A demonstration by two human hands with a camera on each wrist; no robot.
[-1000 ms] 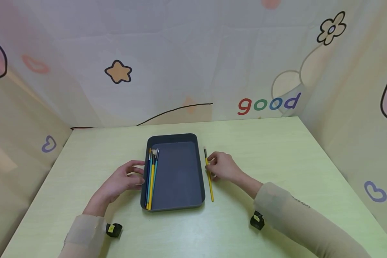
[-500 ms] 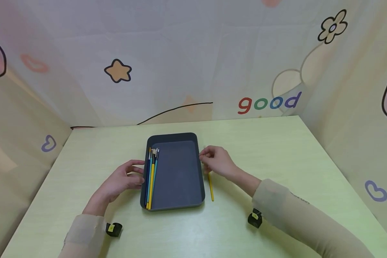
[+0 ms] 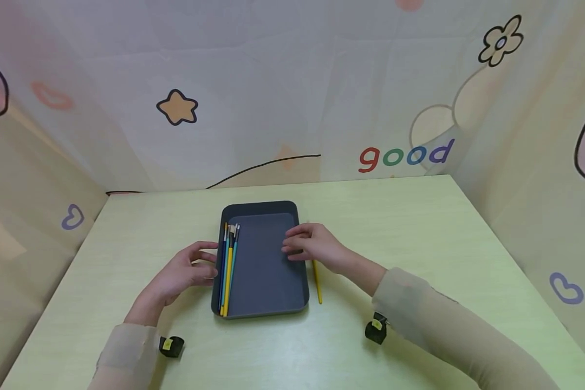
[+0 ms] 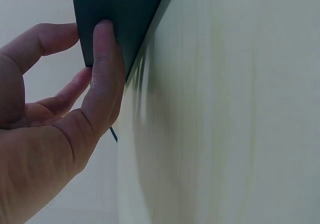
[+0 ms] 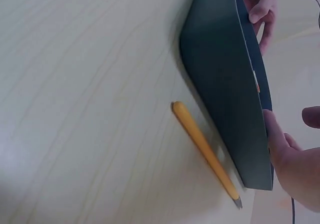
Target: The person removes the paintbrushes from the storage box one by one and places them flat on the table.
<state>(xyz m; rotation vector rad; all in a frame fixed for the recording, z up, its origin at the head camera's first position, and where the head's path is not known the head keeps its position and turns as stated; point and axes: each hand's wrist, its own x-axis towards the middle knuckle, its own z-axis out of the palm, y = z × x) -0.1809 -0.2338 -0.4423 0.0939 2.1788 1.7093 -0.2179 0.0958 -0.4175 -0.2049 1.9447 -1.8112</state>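
Several paintbrushes lie side by side along the left wall of a dark grey tray. My left hand is at the tray's left side, its fingertips touching the outer wall. Above the tray's right rim reaches my right hand, fingers extended over the inside and holding nothing that I can see. Under that hand, on the table just right of the tray, lies a yellow paintbrush; in the head view its upper part is mostly hidden by the hand.
The tray stands on a pale wood-grain table. Patterned cloth hangs behind and at both sides. A small black box is beside the left sleeve and another black box beside the right sleeve.
My right hand has moved left, from the yellow paintbrush to above the tray's right side, and its fingers have spread. The paintbrush stays on the table; tray and left hand have not visibly moved.
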